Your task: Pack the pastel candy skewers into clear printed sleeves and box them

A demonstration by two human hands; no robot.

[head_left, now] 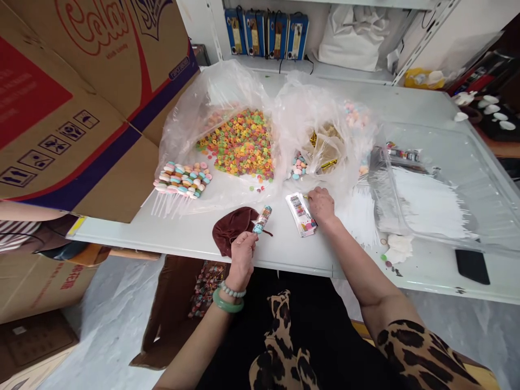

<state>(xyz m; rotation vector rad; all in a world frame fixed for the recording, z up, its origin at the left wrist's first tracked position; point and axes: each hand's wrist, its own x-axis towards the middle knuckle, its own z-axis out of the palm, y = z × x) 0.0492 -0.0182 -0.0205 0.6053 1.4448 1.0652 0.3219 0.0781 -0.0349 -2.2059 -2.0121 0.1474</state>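
My left hand (242, 250) is closed around the lower end of a candy lollipop in a printed clear wrapper (263, 219). The candy tilts up over a dark red velvet cloth (229, 230) on the table. My right hand (322, 205) rests beside a stack of printed wrappers (299, 212), its fingers bent and pressed together by a small gold-coloured bit. What they pinch is too small to make out. Just beyond that hand, a clear bag (339, 135) holds gold twist ties (328, 164) and pastel candies (298, 164).
Candy rings (244, 143) fill a plastic bag behind. Candy skewers (184, 179) lie at left by a big carton (93, 108). White sticks (430, 203) fill a clear tray on the right, near a black phone (472, 265). An open box of wrapped candies (207, 287) stands below the table.
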